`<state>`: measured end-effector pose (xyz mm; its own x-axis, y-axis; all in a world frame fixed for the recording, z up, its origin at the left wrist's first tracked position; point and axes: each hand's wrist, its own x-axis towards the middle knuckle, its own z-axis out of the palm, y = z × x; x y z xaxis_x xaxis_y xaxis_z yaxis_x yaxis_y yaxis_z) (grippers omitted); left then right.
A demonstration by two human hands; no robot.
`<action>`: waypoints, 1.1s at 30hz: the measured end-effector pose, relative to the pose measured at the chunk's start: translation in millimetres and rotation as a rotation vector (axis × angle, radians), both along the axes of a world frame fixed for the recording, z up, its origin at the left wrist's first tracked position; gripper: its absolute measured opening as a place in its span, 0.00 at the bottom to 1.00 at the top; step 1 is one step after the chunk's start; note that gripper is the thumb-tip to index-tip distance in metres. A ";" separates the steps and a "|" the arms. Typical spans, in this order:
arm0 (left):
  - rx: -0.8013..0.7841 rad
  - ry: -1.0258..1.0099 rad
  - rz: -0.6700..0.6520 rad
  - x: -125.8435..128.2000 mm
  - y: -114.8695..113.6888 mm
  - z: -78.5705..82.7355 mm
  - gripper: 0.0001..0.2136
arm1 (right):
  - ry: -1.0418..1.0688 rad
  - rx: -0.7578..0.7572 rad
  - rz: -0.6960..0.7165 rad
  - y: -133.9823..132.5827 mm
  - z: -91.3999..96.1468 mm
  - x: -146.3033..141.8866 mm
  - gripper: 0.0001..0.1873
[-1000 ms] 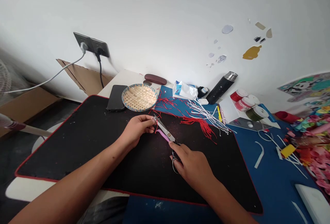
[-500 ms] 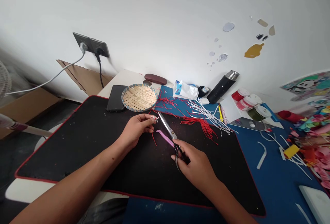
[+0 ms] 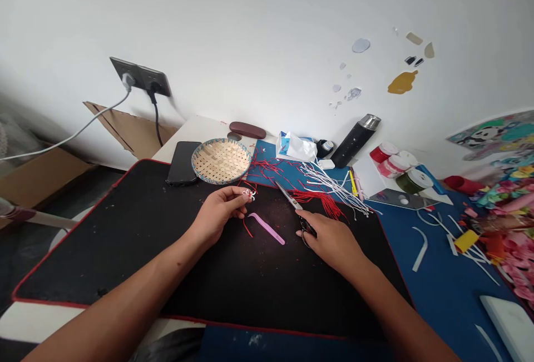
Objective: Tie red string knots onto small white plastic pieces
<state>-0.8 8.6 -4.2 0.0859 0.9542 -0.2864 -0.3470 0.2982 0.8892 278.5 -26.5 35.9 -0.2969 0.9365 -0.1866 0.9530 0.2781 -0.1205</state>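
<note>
My left hand [image 3: 219, 212] pinches a small knotted piece of red and white cord [image 3: 249, 194] just above the black mat [image 3: 125, 239]. My right hand [image 3: 331, 239] grips the black handles of a pair of scissors [image 3: 292, 202], whose closed blades point up and left over the mat. Pink tweezers [image 3: 267, 228] lie flat on the mat between the two hands, with a short red cord scrap [image 3: 247, 227] beside them. A bundle of red cords [image 3: 329, 203] lies right behind the scissors.
A woven basket [image 3: 221, 160] and a dark phone [image 3: 181, 163] sit at the mat's far edge. White cords [image 3: 334, 184], a black flask [image 3: 354, 140], tape rolls [image 3: 394, 167] and a tissue pack [image 3: 296, 145] lie behind. Colourful paper flowers [image 3: 509, 217] crowd the right.
My right hand has carried the scissors to the right, away from the left hand's cord piece. The pink tweezers now lie uncovered on the mat. A cut red scrap lies beside them.
</note>
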 end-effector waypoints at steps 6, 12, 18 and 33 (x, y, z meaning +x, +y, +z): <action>0.006 -0.016 -0.042 -0.7 -1.7 1.1 0.17 | -0.110 -0.039 0.070 0.7 25.3 3.8 0.20; -0.064 -0.084 -0.180 3.5 -7.4 4.7 0.20 | 0.426 -0.010 -0.019 -3.8 17.6 -17.2 0.16; -0.210 -0.186 -0.280 5.4 -12.4 11.3 0.19 | 1.006 -0.199 -0.150 9.1 -21.2 -53.0 0.20; -0.152 -0.179 -0.301 -0.4 -8.5 9.5 0.13 | 1.279 -0.327 -0.056 28.6 -23.6 -91.7 0.13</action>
<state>-1.2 0.1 5.3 0.4171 0.8266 -0.3778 -0.3697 0.5340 0.7604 186.8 2.1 12.4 -0.3942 0.9187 -0.0240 0.1269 0.0286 -0.9915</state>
